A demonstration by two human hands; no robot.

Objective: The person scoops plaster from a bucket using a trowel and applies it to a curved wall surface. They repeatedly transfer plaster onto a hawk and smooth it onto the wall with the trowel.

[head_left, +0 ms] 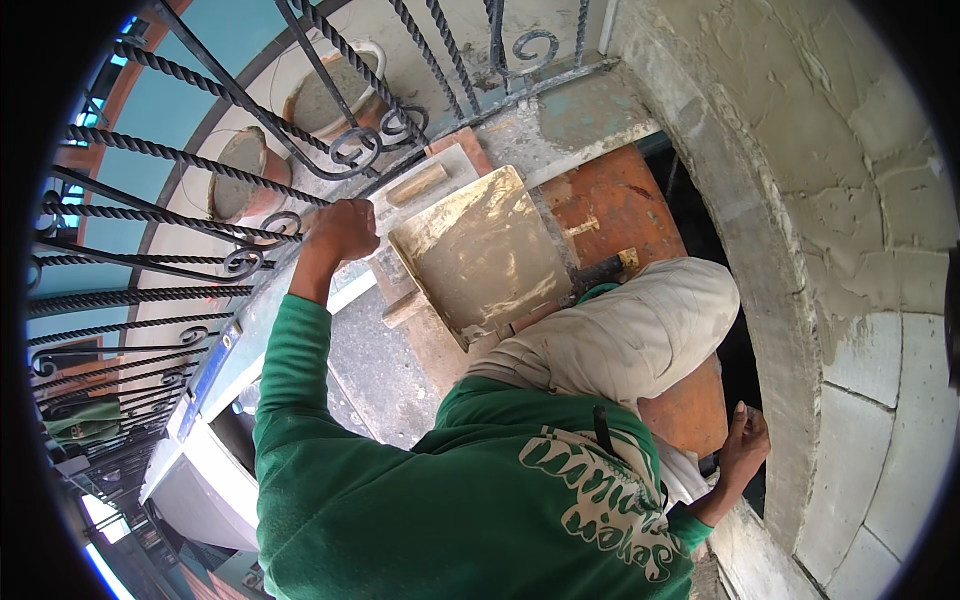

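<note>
My left hand (343, 238), in a green sleeve, is closed around the lower part of a black iron railing (385, 178) with twisted bars. Beside it lies a grey plastering float with a wooden handle (417, 184). In front of my bent leg (620, 325) rests a square shallow tray (400, 245), its inside smeared with grey-beige mortar. My right hand (742, 447) is low at the right, by the dark gap along the wall. Its fingers are loosely curled with the thumb apart, and nothing shows in it. A black-handled tool (600, 270) lies between tray and knee, partly hidden.
Two buckets of grey mortar (243, 178) stand beyond the railing. An orange-brown board (620, 205) lies under the leg. A curved concrete ledge (765, 250) borders the dark gap. Pale tiles (850, 430) and wet mortar (840, 150) cover the right wall. A green cloth (85, 422) hangs far left.
</note>
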